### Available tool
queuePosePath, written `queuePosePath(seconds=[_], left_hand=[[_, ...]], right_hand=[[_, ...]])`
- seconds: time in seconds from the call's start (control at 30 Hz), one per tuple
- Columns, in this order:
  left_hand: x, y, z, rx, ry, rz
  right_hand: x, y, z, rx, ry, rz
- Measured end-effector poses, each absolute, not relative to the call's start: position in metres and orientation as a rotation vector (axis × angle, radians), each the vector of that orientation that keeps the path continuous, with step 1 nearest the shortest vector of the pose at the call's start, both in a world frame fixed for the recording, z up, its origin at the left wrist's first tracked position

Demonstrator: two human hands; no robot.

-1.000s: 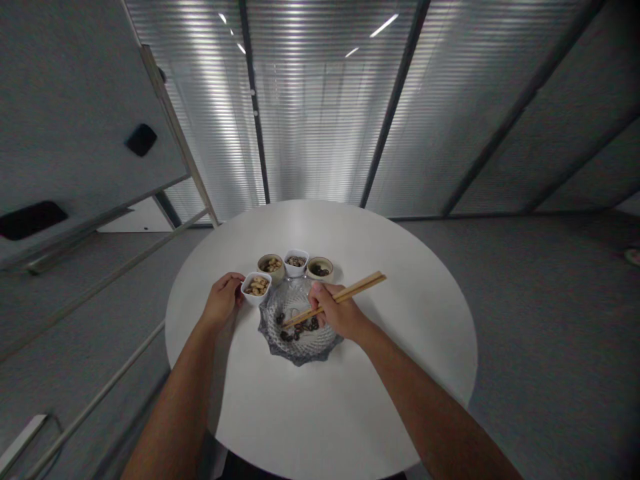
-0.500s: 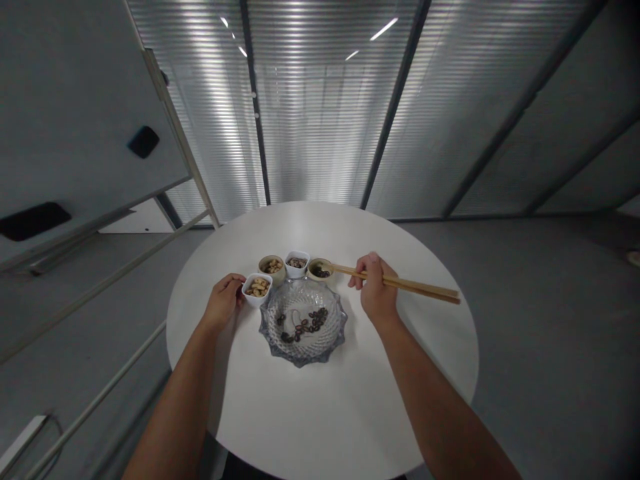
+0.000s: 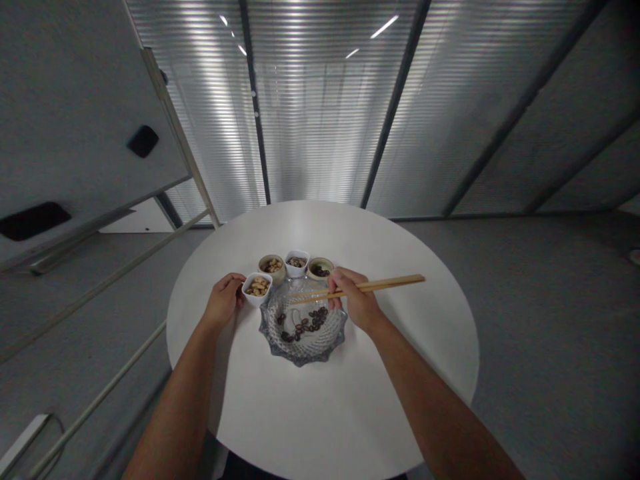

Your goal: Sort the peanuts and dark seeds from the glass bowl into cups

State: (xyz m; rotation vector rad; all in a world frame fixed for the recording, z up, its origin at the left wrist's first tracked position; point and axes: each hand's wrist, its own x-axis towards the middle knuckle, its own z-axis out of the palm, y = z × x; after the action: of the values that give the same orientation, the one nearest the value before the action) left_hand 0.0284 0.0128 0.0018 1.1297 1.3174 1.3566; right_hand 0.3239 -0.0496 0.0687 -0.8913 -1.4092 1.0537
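My left hand (image 3: 223,300) grips the left side of a small white square bowl (image 3: 257,297) of pale nuts. My right hand (image 3: 356,302) is shut on a pair of wooden chopsticks (image 3: 373,287), which reach left over a cut-glass dish (image 3: 303,353). Their tips hang above the dish's far part, and I cannot tell whether they hold anything. Dark beans (image 3: 303,327) lie scattered in the dish. Beyond it stand a beige bowl of nuts (image 3: 272,268), a white bowl of mixed beans (image 3: 297,263) and a beige bowl of dark beans (image 3: 320,269).
Everything stands on a round white table (image 3: 320,413), whose edge curves around the dishes on all sides. Grey carpet lies beyond it. A tall white board stands at the left, and ribbed glass panels rise behind the table.
My right hand has moved left from beside the beige bowl of dark beans, bringing the chopstick tips over the glass dish. My left hand and the white bowl have not moved.
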Motion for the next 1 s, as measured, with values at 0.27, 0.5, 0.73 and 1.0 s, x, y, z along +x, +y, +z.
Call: queuePosePath(seconds=[0.27,0.5,0.73,1.0], left_hand=[[0.031,0.01,0.006,1.132,1.314,1.371],[0.03,0.009,0.006,1.149,1.324,1.357],[0.031,0.009,0.008,1.128,1.322,1.349],[0.028,0.011,0.002,1.132,1.313,1.35]], right_hand=[[0.311,-0.054,0.057,-0.954,-1.692,1.2],[0.311,-0.054,0.056,-0.99,-1.749,1.187],[0.308,-0.055,0.052,-0.982,-1.707,1.136],[0.31,-0.056,0.052,-0.994,-1.712,1.081]])
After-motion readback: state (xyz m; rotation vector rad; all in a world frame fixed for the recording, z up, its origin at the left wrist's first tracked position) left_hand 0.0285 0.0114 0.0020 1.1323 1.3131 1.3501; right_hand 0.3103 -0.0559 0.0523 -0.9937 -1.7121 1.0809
